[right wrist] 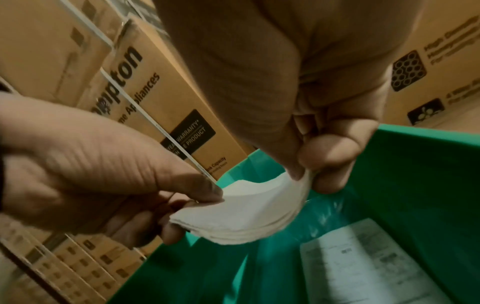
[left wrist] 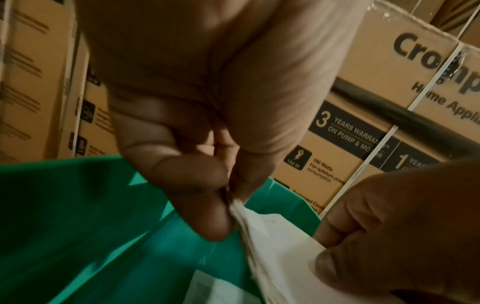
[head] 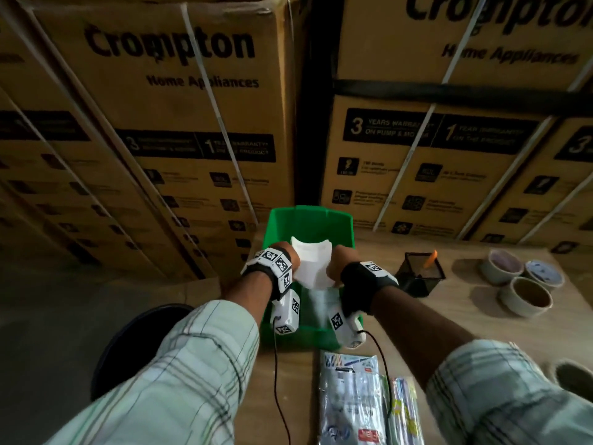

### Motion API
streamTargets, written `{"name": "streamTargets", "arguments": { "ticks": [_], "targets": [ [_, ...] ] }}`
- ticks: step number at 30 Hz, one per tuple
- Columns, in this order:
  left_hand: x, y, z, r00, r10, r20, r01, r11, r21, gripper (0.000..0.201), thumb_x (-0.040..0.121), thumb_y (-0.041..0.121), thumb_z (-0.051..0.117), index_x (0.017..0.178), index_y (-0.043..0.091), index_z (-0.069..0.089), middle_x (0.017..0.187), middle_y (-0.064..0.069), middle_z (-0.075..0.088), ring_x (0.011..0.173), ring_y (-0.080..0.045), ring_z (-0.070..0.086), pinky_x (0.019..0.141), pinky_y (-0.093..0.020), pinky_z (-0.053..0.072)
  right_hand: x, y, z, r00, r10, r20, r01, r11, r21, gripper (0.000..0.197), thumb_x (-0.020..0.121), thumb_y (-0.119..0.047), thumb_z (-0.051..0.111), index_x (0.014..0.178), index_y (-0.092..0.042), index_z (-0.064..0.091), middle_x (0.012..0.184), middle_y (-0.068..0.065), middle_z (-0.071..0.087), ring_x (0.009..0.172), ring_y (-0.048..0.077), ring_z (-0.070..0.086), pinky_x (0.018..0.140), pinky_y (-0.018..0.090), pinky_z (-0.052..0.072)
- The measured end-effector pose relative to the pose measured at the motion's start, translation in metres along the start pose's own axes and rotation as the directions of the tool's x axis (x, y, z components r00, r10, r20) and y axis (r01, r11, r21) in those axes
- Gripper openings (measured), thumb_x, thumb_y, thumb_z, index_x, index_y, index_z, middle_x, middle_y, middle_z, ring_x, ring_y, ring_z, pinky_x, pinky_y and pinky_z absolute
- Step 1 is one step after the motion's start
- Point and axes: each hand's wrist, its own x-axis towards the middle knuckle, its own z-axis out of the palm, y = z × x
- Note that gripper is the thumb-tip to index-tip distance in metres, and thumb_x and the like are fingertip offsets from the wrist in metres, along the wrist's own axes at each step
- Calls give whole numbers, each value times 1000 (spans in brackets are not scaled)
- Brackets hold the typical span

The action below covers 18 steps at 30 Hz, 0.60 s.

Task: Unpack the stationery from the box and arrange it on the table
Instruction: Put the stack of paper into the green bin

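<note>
The left hand (head: pixel 290 256) pinched one edge of a paper stack (head: pixel 312 264) between thumb and curled fingers (left wrist: pixel 205 214); the right hand (head: pixel 337 261) pinched the opposite edge the same way, thumb on top. The stack was white, thin-leaved and soft, its layered edges showing in both wrist views, and it sagged in a shallow curve between the two grips. It hung above the open green bin (head: pixel 340 220), clear of the bottom.

The bin was smooth moulded plastic with sloping walls. On its floor lay a flat printed sheet (right wrist: pixel 363 259) under glossy clear film, its print too blurred to read.

The bin stood on a pale wood-grain table (head: pixel 449 319). Just in front of it, nearer the person, lay two flat shiny pen packs (head: pixel 353 399) side by side. To the right of the bin stood a black square mesh holder (head: pixel 417 277) with an orange stick (head: pixel 430 258) leaning in it, and beyond that three round pale cups (head: pixel 523 284) clustered together.

Behind the table rose stacked brown corrugated cartons (head: pixel 179 123), strapped with white bands and printed "Crompton Home Appliances". Both forearms wore rolled plaid sleeves (head: pixel 179 364).
</note>
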Motion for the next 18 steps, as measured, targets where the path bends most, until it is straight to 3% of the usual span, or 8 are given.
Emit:
{"name": "streamTargets", "arguments": {
  "ticks": [2, 5, 9, 11, 14, 16, 18],
  "targets": [
    [10, -1, 5, 999, 48, 24, -49, 998, 33, 33, 94, 15, 51, 121, 0, 61, 123, -15, 64, 113, -29, 62, 86, -30, 50, 7, -1, 8, 999, 39, 22, -40, 999, 15, 31, 87, -11, 56, 116, 1, 60, 118, 18, 63, 110, 34, 61, 85, 35, 50],
    [23, 0, 11, 992, 76, 98, -87, 991, 106, 35, 94, 15, 51, 125, 0, 58, 128, -19, 60, 117, -30, 59, 94, -35, 49, 13, -3, 16, 995, 91, 48, -90, 996, -15, 29, 90, -9, 53, 115, 2, 60, 118, 19, 64, 109, 33, 62, 84, 36, 50],
    [27, -5, 26, 977, 120, 177, -174, 925, 337, 42, 92, 16, 48, 129, -4, 47, 129, -28, 51, 120, -43, 53, 97, -53, 47, 20, -5, 23, 991, 131, 33, -130, 991, -42, 31, 91, -9, 50, 120, 0, 58, 124, 20, 61, 115, 35, 59, 90, 37, 49],
    [29, -4, 28, 958, 148, 244, -239, 884, 402, 37, 91, 14, 50, 124, -3, 53, 124, -25, 56, 116, -42, 57, 95, -50, 50, 24, -4, 27, 990, 134, 35, -132, 989, -69, 32, 90, -9, 51, 120, -1, 58, 125, 20, 60, 115, 35, 59, 92, 37, 49],
    [35, -6, 27, 914, 189, 359, -311, 895, 321, 27, 89, 18, 61, 112, 8, 68, 120, -13, 66, 108, -30, 66, 90, -39, 55, 30, -6, 30, 990, 131, 45, -127, 988, -87, 31, 89, -6, 51, 119, 0, 60, 123, 21, 61, 113, 35, 60, 91, 38, 50],
    [38, -8, 27, 916, 217, 336, -327, 890, 318, 20, 83, 27, 67, 100, 16, 72, 112, -10, 71, 98, -29, 69, 88, -43, 57, 32, -7, 29, 989, 144, 43, -140, 986, -86, 31, 90, -5, 50, 118, 1, 60, 122, 21, 62, 112, 35, 61, 92, 38, 50],
    [34, -8, 23, 917, 240, 319, -353, 861, 365, 23, 84, 29, 66, 103, 18, 71, 113, -8, 69, 100, -30, 68, 90, -38, 54, 33, -6, 29, 985, 162, 66, -156, 984, -91, 31, 90, -5, 50, 118, 1, 60, 121, 21, 62, 112, 35, 61, 92, 38, 50]
  ]
}}
